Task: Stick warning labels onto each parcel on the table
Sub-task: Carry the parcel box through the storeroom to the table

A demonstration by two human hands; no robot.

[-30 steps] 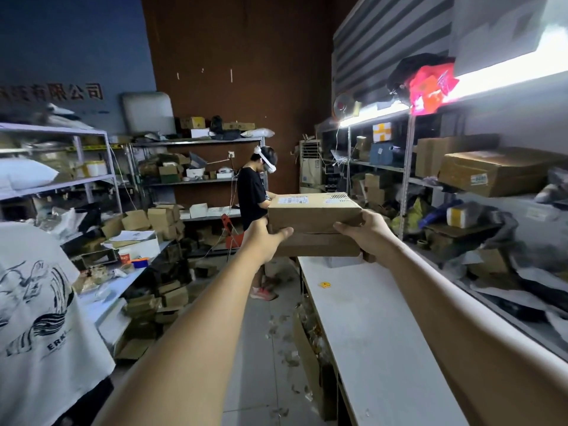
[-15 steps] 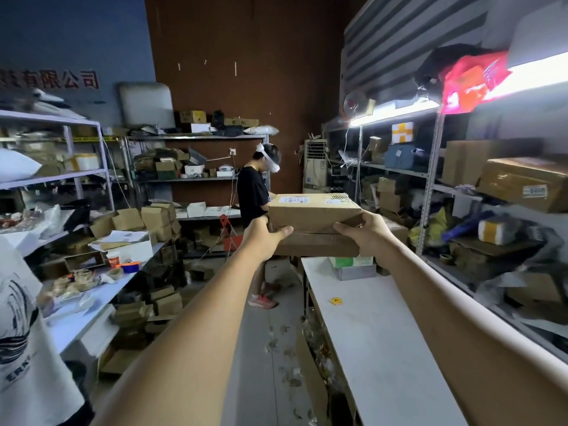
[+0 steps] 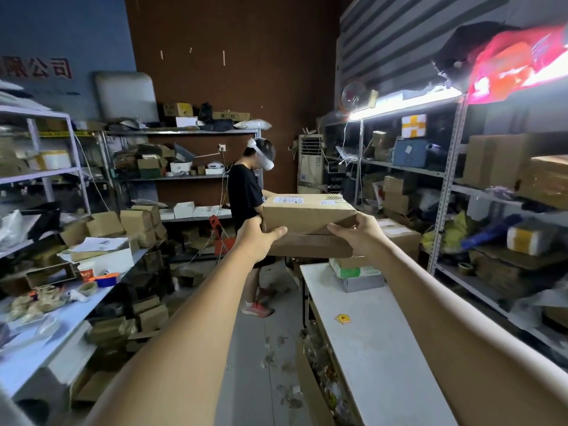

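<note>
I hold two stacked brown cardboard parcels (image 3: 307, 215) at arm's length, above the far end of the white table (image 3: 378, 348). The upper parcel carries a white shipping label on top. My left hand (image 3: 256, 239) grips the stack's left end and my right hand (image 3: 358, 235) grips its right end. A small yellow and red warning label (image 3: 343, 318) lies flat on the table, below and nearer to me than the parcels.
A green and white box on a grey box (image 3: 356, 273) sits at the table's far end, with another parcel (image 3: 399, 233) behind. A person in black (image 3: 246, 198) stands beyond. Shelving (image 3: 448, 186) lines the right; a cluttered table (image 3: 55, 309) stands left.
The view has swung right and moved forward along the table. The person in the white shirt at the left has dropped out of sight. My hands keep the same grip on the parcels.
</note>
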